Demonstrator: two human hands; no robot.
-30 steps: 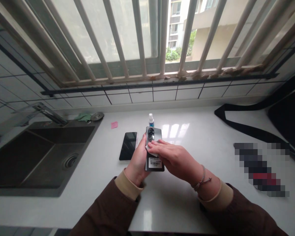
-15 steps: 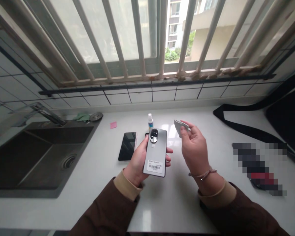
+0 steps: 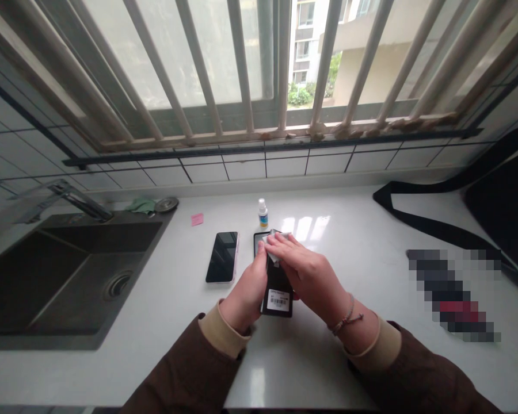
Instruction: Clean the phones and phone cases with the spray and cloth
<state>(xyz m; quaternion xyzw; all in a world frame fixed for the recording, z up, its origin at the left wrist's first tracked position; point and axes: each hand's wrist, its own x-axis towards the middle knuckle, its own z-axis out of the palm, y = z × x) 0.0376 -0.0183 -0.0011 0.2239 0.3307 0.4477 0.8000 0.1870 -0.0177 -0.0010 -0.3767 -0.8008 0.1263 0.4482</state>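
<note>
In my left hand (image 3: 247, 287) is a smartphone (image 3: 277, 280), its back turned up, with a white barcode label near the lower end. My thumb lies along its left edge. My right hand (image 3: 313, 271) presses a pale folded cloth (image 3: 273, 256) flat against the upper back of the phone, hiding the camera area. Behind the phone, a dark-edged flat object (image 3: 256, 242) shows only in part. A second phone (image 3: 222, 257) with a black screen lies on the counter to the left. Just beyond my hands stands a small white-capped bottle (image 3: 263, 216).
A dark sink (image 3: 129, 296) with a faucet (image 3: 84, 202) is at the left. Near it are a green cloth (image 3: 141, 206), a metal strainer (image 3: 166, 204) and a pink note (image 3: 197, 219). On the right lie a black strap (image 3: 427, 216) and a blurred-out item (image 3: 449, 296).
My right hand has come left and down, bringing the cloth onto the phone's back. The phone has tilted, so its back now looks dark instead of silver.
</note>
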